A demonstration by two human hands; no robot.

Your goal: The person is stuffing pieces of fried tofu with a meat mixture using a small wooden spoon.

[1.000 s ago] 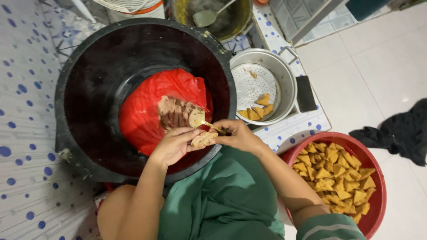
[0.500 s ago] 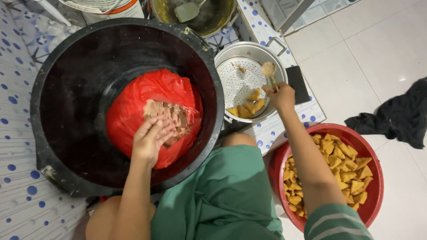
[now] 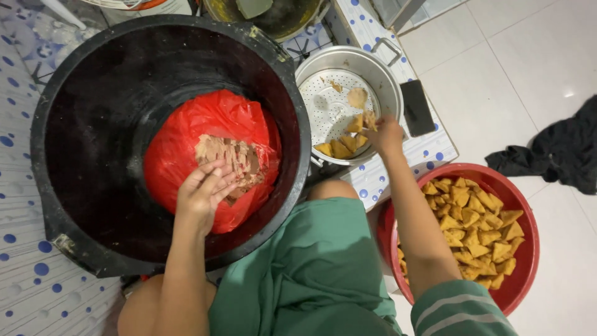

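Note:
A big black tub (image 3: 81,124) holds a red plastic bag (image 3: 186,137) opened onto brown minced filling (image 3: 233,158). My left hand (image 3: 202,193) lies flat on the filling's near edge, fingers spread a little and holding nothing. My right hand (image 3: 384,134) reaches into a round metal steamer pot (image 3: 385,68) and pinches a golden fried triangle (image 3: 360,121) at its fingertips. A small tan blob (image 3: 357,97) shows just beyond it; I cannot tell whether I hold it. Several more triangles (image 3: 339,149) lie on the pot's perforated tray.
A red basin (image 3: 525,249) full of golden fried triangles stands on the white tiled floor by my right arm. A flat black object (image 3: 416,107) lies beside the pot on a dotted mat (image 3: 25,280). Dark cloth (image 3: 559,152) sits at the right. My green-clad lap (image 3: 311,274) fills the foreground.
A second ago both hands worked one piece over the bag. My right hand then carried it right into the metal pot and lowered it; my left hand stayed on the filling.

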